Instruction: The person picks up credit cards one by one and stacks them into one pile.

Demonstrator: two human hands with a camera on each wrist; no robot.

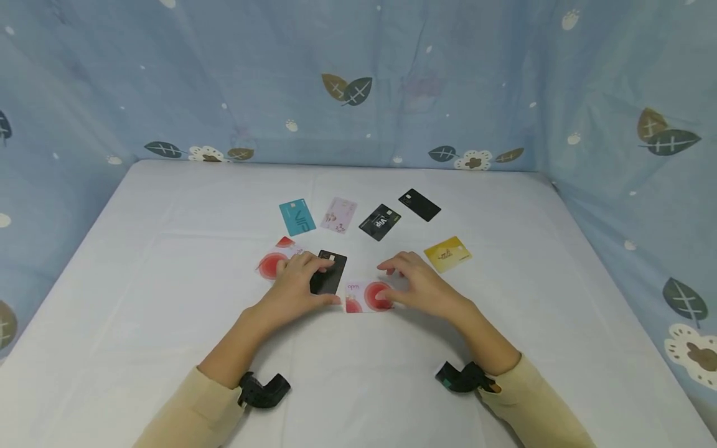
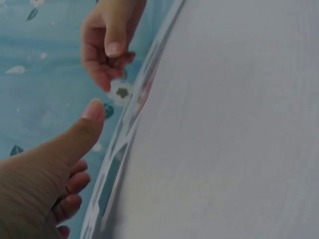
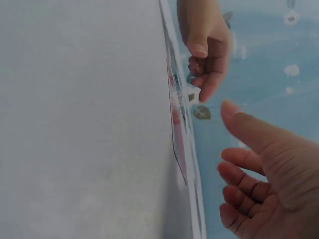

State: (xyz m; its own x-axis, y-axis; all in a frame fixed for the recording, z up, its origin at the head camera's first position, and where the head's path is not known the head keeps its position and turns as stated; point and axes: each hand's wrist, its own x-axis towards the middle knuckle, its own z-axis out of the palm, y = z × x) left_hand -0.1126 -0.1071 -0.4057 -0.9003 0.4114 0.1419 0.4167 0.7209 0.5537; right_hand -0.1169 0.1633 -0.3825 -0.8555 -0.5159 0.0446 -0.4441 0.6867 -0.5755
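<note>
Blue leaf-print cloth (image 1: 224, 87) backing white desk (image 1: 168, 280) | left hand (image 1: 297, 287) and right hand (image 1: 422, 286) hovering, loosely spread, over dark card (image 1: 333, 277) and red-circled card (image 1: 365, 298), frame centre | seemingly positioning; next move calling for pinching card edges

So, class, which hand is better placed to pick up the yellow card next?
Probably the right hand: it looks empty and is nearer the yellow card, while the left hand is farther off, by a black card.

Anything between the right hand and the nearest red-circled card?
Nothing visible. In the head view the right hand overlaps the right end of the red-circled card, with no other card between; touching or not, I can't tell.
</note>
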